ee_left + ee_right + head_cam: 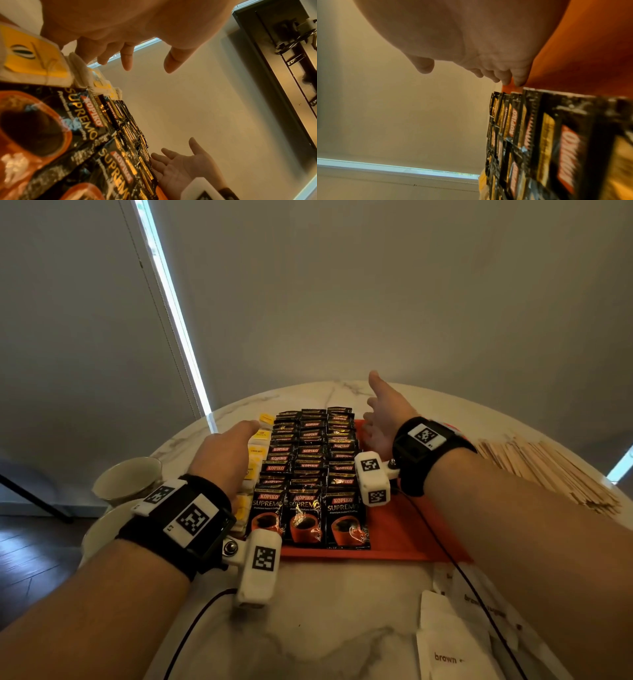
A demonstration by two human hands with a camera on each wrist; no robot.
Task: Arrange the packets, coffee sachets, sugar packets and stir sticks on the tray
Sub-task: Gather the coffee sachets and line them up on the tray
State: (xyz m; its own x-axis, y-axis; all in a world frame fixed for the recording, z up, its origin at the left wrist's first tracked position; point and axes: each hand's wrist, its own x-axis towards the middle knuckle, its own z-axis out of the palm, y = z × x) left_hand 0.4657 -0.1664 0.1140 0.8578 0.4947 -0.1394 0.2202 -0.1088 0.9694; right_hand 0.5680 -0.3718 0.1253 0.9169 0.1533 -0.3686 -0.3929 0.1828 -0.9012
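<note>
Three rows of black coffee sachets (308, 457) overlap on the orange tray (404, 529). A row of yellow-tagged tea bag packets (258, 453) lies along their left side. My left hand (226, 453) is over the tea bags with straight fingers (126, 59) and holds nothing. Whether it touches them I cannot tell. My right hand (383, 419) stands edge-down on the tray just right of the sachets (539, 135), palm toward them, thumb up, empty. The left wrist view shows its open palm (180, 166) beside the sachets (85, 121).
A heap of wooden stir sticks (548, 474) lies on the marble table at the right. White sugar packets (455, 638) lie at the near right. Two cups (126, 481) stand at the table's left edge. The tray's right half is bare.
</note>
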